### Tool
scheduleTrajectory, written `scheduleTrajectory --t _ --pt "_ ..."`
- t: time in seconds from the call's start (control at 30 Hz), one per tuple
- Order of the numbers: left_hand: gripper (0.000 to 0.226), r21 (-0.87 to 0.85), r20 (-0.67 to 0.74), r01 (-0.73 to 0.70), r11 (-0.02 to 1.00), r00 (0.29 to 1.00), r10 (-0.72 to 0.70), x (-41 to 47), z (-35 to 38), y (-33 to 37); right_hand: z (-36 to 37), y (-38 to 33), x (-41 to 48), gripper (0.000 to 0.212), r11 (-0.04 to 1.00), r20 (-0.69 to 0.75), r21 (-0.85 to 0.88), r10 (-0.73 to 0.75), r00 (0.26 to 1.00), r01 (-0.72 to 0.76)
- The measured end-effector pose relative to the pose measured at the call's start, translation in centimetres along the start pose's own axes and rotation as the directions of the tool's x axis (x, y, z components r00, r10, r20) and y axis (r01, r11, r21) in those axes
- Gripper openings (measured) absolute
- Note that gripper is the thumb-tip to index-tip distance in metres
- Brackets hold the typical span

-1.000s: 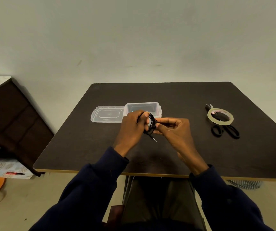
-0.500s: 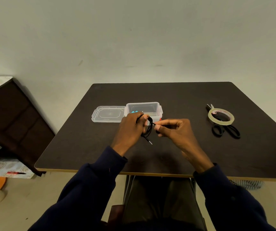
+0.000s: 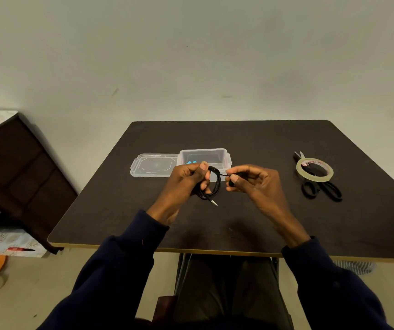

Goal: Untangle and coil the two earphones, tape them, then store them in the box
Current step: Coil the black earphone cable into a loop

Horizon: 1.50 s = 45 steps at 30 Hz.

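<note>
Earphone (image 3: 217, 184), black, wound in a small coil and held above the dark table (image 3: 238, 222), just in front of the box (image 3: 224, 154). From the head camera I read the left hand (image 3: 186, 182) as clenched round the coil's left side, thumb on top. The metal plug (image 3: 214, 203) hangs free below the loops. The right hand (image 3: 255, 184) pinches a short strand leading off the coil between thumb and forefinger, with the other fingers loosely curled. The strand runs nearly straight between the two hands.

The box is clear plastic and open. I make out something light blue (image 3: 191, 162) inside it, partly hidden by the left hand. The lid (image 3: 154, 165) lies flat, touching the box's left side. Well to the right, a roll of clear tape (image 3: 313, 179) rests on top of black scissors (image 3: 329, 189). Dark sleeves cover both forearms.
</note>
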<state>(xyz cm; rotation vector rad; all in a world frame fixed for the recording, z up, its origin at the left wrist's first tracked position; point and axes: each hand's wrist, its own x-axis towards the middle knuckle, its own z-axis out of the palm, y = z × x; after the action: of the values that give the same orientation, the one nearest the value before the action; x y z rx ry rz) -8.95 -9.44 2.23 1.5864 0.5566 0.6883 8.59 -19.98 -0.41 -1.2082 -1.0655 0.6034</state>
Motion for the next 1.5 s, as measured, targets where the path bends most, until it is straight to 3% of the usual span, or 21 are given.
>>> scheduleTrajectory --t 0.1,0.27,0.43,0.6,0.7,0.8,0.93,1.07,1.23,1.5 --pt "0.036 0.018 0.012 -0.001 1.0 1.0 0.001 -0.1 -0.2 0.1 0.7 0.9 0.1 0.015 0.998 -0.068 -0.022 -0.062 0.996 0.06" --pt "0.033 0.027 0.035 -0.052 0.998 0.998 0.051 -0.2 0.4 -0.2 4.2 2.0 -1.1 0.021 0.997 -0.157 0.069 -0.012 0.987 0.023" --pt "0.031 0.033 0.02 -0.06 0.998 0.998 0.059 -0.2 0.4 -0.3 5.0 2.1 -1.0 0.028 0.903 -0.036 0.4 0.187 0.982 -0.158" --pt "0.028 0.088 -0.002 -0.11 0.99 0.994 0.11 0.1 0.3 -0.7 4.6 1.7 -0.9 0.032 0.85 0.063 0.497 0.165 0.984 -0.174" --pt "0.027 0.138 -0.024 -0.123 0.983 0.992 0.127 0.4 0.5 -1.4 4.5 1.5 -1.0 0.019 0.925 0.057 0.331 0.179 0.982 -0.187" --pt "0.028 0.173 -0.026 -0.124 0.977 0.991 0.131 0.7 0.5 -1.9 4.3 1.7 -1.2 0.023 0.98 0.07 0.123 0.149 0.986 -0.157" --pt "0.025 0.34 -0.083 -0.17 0.925 0.974 0.21 0.6 0.7 -2.0 4.3 1.3 -1.2 0.032 0.952 0.083 0.23 0.188 0.979 -0.203" --pt "0.024 0.46 -0.131 -0.198 0.865 0.949 0.286 0.7 0.9 -2.4 4.4 1.0 -1.1 0.024 0.928 0.044 0.246 0.276 0.96 -0.278" --pt "0.019 0.466 -0.138 -0.197 0.863 0.947 0.29 0.5 0.8 -3.0 3.7 0.8 -0.8 0.016 0.922 0.037 0.197 0.333 0.942 -0.333" --pt "0.026 0.431 -0.127 -0.178 0.884 0.959 0.255 0.3 1.0 -3.4 2.9 1.1 -0.6 0.02 0.964 -0.028 0.048 0.263 0.964 -0.261"
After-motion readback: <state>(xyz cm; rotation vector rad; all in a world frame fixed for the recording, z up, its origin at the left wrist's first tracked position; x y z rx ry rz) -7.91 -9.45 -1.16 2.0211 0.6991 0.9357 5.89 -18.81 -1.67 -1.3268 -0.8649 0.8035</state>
